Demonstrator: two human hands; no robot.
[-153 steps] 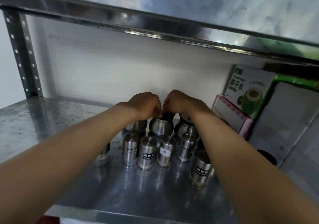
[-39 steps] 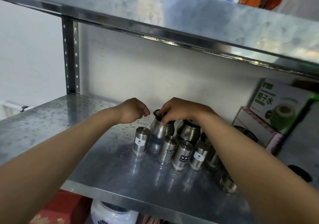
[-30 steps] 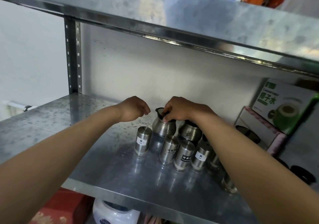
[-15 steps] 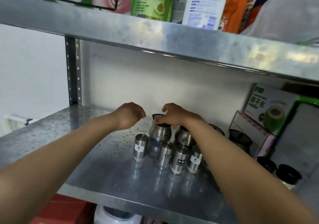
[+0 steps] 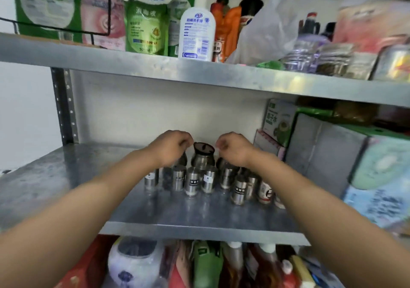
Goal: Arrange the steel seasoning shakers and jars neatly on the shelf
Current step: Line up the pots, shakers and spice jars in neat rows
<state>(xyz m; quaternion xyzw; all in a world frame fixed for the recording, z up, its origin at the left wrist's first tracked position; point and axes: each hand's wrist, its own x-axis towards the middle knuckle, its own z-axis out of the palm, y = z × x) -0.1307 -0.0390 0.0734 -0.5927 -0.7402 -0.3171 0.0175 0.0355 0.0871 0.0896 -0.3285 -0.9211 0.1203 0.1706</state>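
Observation:
Several small steel shakers with labels stand in a loose front row on the metal shelf (image 5: 66, 176), from one at the left (image 5: 151, 176) to one at the right (image 5: 265, 192). Behind them stands a rounder steel jar (image 5: 203, 158) with a dark lid. My left hand (image 5: 170, 148) hovers just left of that jar with curled fingers, partly hiding another jar (image 5: 183, 160). My right hand (image 5: 233, 149) is just right of it, fingers also curled, above a third jar (image 5: 221, 162). Neither hand visibly holds anything.
A coconut-water box (image 5: 278, 121) and large grey and pastel boxes (image 5: 321, 150) fill the shelf's right side. The upper shelf (image 5: 221, 74) carries bottles and pouches. Bottles and a white jar (image 5: 133, 263) crowd the level below. A perforated post (image 5: 64, 105) stands at back left.
My right hand has come off the dark-lidded jar and shifted right, leaving it standing free between my hands. The view has pulled back, showing the upper and lower shelves.

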